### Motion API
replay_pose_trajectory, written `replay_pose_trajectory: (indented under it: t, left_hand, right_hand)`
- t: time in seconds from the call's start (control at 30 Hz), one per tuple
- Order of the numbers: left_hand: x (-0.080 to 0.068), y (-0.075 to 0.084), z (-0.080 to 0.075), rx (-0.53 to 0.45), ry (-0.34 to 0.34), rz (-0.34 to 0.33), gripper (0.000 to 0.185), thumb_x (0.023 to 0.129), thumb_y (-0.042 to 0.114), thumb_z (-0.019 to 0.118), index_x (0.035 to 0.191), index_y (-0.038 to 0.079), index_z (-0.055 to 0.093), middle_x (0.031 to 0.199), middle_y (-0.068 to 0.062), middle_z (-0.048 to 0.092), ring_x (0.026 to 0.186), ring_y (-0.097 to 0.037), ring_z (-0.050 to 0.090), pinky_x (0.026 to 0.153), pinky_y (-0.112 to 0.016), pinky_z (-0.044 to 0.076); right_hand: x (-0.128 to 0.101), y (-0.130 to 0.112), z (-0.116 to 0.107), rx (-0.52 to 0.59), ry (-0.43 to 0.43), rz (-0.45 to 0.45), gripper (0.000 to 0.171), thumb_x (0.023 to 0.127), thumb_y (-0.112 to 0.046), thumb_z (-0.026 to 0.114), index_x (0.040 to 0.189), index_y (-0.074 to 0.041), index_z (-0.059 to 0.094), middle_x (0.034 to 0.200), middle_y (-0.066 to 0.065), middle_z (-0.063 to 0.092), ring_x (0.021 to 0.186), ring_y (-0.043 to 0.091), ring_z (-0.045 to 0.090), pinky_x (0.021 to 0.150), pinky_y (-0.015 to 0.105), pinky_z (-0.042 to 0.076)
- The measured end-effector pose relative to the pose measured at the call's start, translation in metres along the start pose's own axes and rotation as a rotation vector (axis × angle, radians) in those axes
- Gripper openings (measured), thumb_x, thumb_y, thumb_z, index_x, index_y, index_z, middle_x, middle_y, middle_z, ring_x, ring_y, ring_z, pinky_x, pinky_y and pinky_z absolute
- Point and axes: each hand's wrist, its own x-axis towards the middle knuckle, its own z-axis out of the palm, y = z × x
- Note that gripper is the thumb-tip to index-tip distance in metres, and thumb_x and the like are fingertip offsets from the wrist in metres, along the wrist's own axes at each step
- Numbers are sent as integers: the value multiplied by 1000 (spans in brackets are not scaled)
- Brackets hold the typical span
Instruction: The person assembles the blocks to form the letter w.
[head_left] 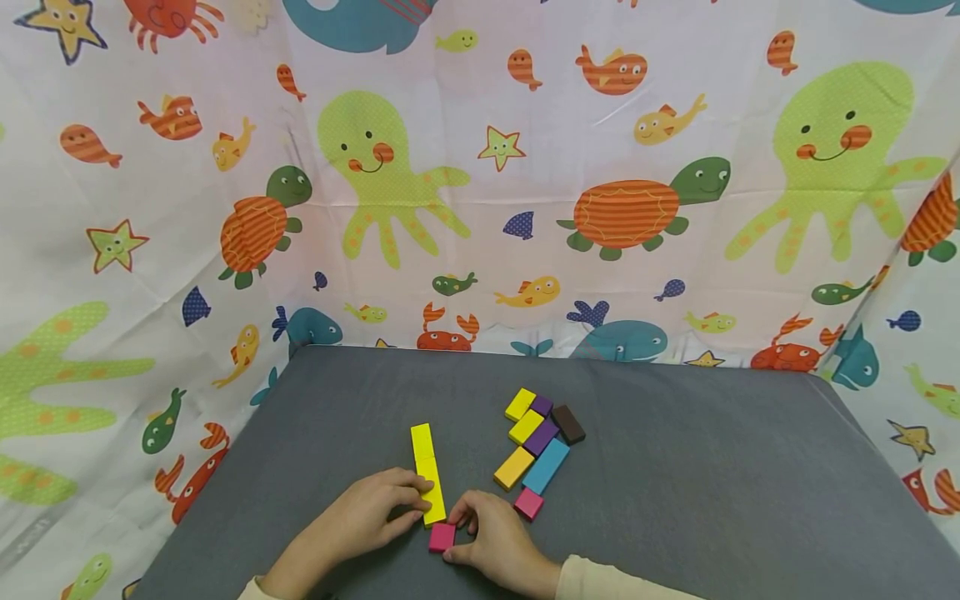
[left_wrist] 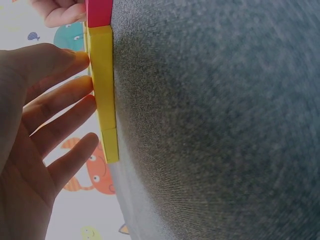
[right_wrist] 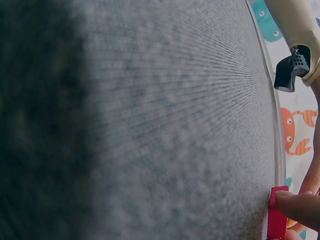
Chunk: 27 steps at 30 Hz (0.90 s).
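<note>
A small pink block (head_left: 442, 537) lies on the grey table (head_left: 712, 500), touching the near end of a row of 2 yellow blocks (head_left: 428, 475) laid end to end. The right hand (head_left: 498, 542) pinches this pink block between thumb and fingertips. The left hand (head_left: 367, 515), just left of the yellow row, presses its straightened fingers (left_wrist: 60, 95) against the row's side, gripping nothing. To the right of the row, near but apart, sits a cluster of blocks (head_left: 540, 442): 3 yellow, 2 purple, 1 brown, 1 blue and another pink one. A sea-creature curtain (head_left: 480, 167) hangs behind the table.
</note>
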Motion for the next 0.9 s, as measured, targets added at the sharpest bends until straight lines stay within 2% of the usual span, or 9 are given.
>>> replay_pose_trajectory:
  t: [0.47, 0.7, 0.9]
  left_hand:
    - [0, 1, 1, 7, 15, 1, 16, 90, 27, 73, 106, 26, 77, 121, 10, 68, 111, -11, 64, 97, -37, 56]
    - [-1, 1, 1, 8, 7, -3, 16, 90, 27, 72, 106, 26, 76, 121, 10, 68, 111, -10, 64, 97, -37, 56]
    - [0, 1, 0, 11, -5, -12, 17, 91, 27, 72, 107, 27, 76, 121, 10, 68, 110, -10, 63, 97, -37, 56]
  right_hand:
    - [1, 2, 0, 8, -16, -13, 36, 70, -23, 90, 94, -21, 64, 89, -8, 61, 76, 5, 51, 63, 20, 41]
    - [0, 1, -6, 64, -42, 0, 37, 71, -23, 89, 97, -21, 64, 93, -7, 62, 78, 8, 52, 64, 19, 44]
    - [2, 1, -17, 100, 7, -22, 37, 73, -25, 88, 100, -18, 64, 95, -3, 63, 81, 11, 55, 68, 18, 47]
